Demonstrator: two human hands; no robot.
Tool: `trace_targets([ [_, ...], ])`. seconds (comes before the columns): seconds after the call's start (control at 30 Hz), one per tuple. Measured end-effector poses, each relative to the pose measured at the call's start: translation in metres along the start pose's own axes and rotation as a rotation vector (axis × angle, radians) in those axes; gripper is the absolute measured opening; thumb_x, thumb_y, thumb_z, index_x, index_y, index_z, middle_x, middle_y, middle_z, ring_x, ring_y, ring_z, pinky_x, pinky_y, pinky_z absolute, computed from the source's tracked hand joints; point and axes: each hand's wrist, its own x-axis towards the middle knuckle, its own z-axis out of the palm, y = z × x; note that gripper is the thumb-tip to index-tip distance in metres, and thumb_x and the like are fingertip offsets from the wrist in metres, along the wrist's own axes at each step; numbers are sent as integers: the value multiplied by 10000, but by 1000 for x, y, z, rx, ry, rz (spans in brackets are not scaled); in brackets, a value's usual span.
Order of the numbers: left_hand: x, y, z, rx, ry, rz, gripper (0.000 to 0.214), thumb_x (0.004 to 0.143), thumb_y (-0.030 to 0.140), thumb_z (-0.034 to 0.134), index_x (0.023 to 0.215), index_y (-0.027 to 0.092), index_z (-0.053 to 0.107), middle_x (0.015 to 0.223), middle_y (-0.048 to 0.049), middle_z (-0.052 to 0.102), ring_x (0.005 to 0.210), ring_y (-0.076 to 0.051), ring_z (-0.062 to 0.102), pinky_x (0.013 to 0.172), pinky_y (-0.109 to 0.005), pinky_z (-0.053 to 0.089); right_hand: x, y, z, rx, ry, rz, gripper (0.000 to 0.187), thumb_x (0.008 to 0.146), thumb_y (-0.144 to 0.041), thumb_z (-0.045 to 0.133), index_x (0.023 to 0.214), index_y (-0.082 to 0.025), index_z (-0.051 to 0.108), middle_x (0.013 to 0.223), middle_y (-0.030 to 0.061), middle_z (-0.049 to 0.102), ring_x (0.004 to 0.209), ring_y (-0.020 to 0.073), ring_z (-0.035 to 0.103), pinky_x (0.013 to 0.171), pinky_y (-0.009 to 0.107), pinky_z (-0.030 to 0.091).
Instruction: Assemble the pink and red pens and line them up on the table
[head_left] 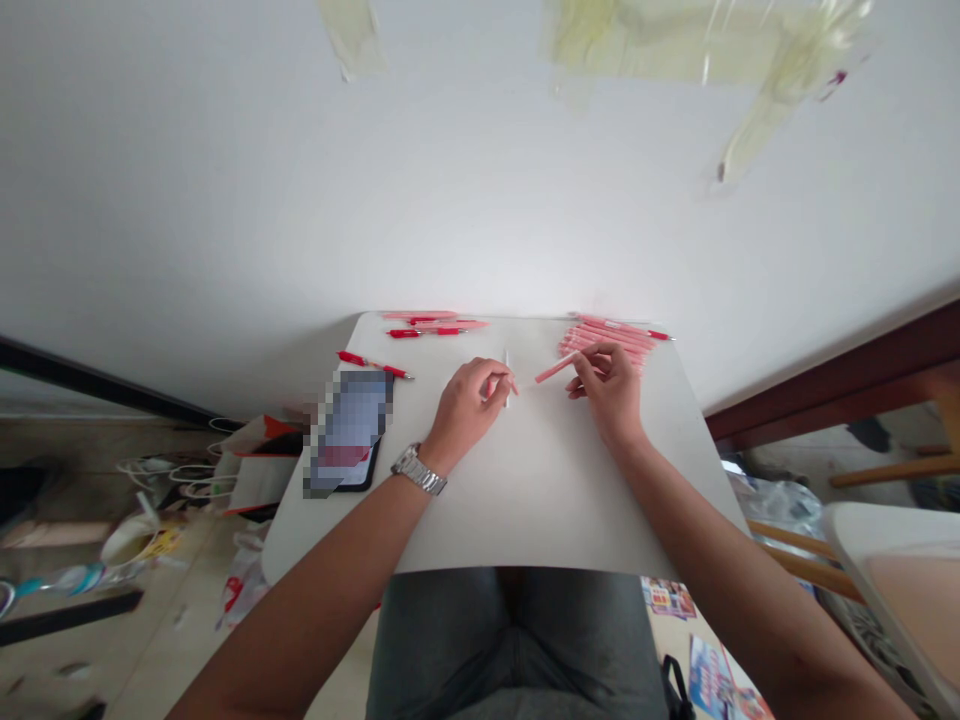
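My left hand (469, 405) is closed in a pinch on a thin white pen refill (507, 372) that stands up from the fingers, with a small pink piece at the fingertips. Close to its right, my right hand (609, 385) is closed on a pink pen barrel (556, 368) that points left toward the left hand. Both hands hover over the far middle of a small white table (525, 500). A pile of pink pen barrels (609, 336) lies just behind the right hand.
Red pens (424, 331) lie at the table's far left, another red pen (373, 364) beside a phone (349, 432) at the left edge. A white wall stands behind. Bags and clutter cover the floor on the left; wooden furniture is on the right.
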Motion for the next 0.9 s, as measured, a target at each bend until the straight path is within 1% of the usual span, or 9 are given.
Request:
trace_targets([
  [0.17, -1, 0, 0, 3, 6, 5, 129, 1012, 198, 568, 956, 228, 681, 965, -32, 725, 919, -196, 654, 915, -351, 526, 2, 2, 0, 31, -15, -2, 394, 867, -553, 776, 990, -242, 567, 803, -35, 679, 556, 120, 664, 515, 253, 575],
  [0.3, -1, 0, 0, 16, 7, 11, 144, 1022, 207, 553, 954, 229, 679, 973, -36, 727, 913, -196, 658, 907, -352, 524, 2, 1, 2, 32, -35, -2, 391, 871, -567, 765, 980, -244, 573, 776, -36, 668, 538, 114, 638, 491, 242, 536],
  [0.37, -1, 0, 0, 16, 11, 14, 142, 1020, 205, 554, 953, 229, 677, 972, -36, 728, 906, -195, 658, 900, -350, 524, 1, 0, 2, 35, -36, 1, 400, 872, -577, 761, 1005, -244, 583, 806, -26, 688, 526, 110, 629, 474, 241, 518],
  [0.43, 0, 1, 0, 11, 12, 14, 141, 1017, 202, 558, 948, 228, 677, 968, -34, 727, 901, -193, 657, 893, -346, 524, 1, -2, 3, 35, -42, 2, 417, 877, -581, 754, 1068, -239, 612, 879, -1, 725, 528, 107, 629, 471, 248, 519],
  [0.53, 0, 2, -1, 4, 4, 11, 155, 1018, 199, 557, 935, 229, 685, 965, -33, 727, 902, -193, 653, 896, -345, 523, 0, -4, 3, 28, -54, -8, 442, 893, -576, 742, 1145, -222, 660, 987, 43, 762, 564, 116, 655, 502, 276, 565],
  [0.6, 0, 3, -1, 2, -2, 7, 165, 1020, 200, 556, 928, 230, 689, 964, -32, 728, 905, -194, 650, 903, -348, 522, 0, -5, 2, 35, -60, -17, 426, 899, -565, 746, 1133, -214, 682, 1026, 61, 776, 628, 139, 700, 564, 307, 618],
  [0.7, 0, 3, -2, 1, -5, 2, 167, 1021, 204, 558, 926, 230, 692, 955, -33, 727, 907, -196, 649, 909, -352, 527, 0, -4, 2, 55, -66, -50, 392, 903, -555, 756, 1098, -220, 693, 1083, 71, 784, 791, 182, 768, 739, 381, 684],
  [0.8, 0, 3, -2, -3, -9, 1, 174, 1023, 208, 549, 927, 231, 692, 955, -35, 730, 904, -196, 653, 913, -353, 533, 1, 0, 2, 50, -71, -98, 374, 899, -553, 768, 1067, -227, 694, 1098, 72, 786, 945, 217, 786, 916, 451, 672],
  [0.9, 0, 4, -2, -7, -10, 3, 182, 1026, 215, 542, 927, 232, 693, 958, -35, 732, 902, -196, 655, 918, -354, 538, 2, 3, 1, -20, -80, -109, 365, 881, -542, 787, 1048, -230, 701, 1088, 72, 792, 971, 228, 793, 968, 465, 652],
])
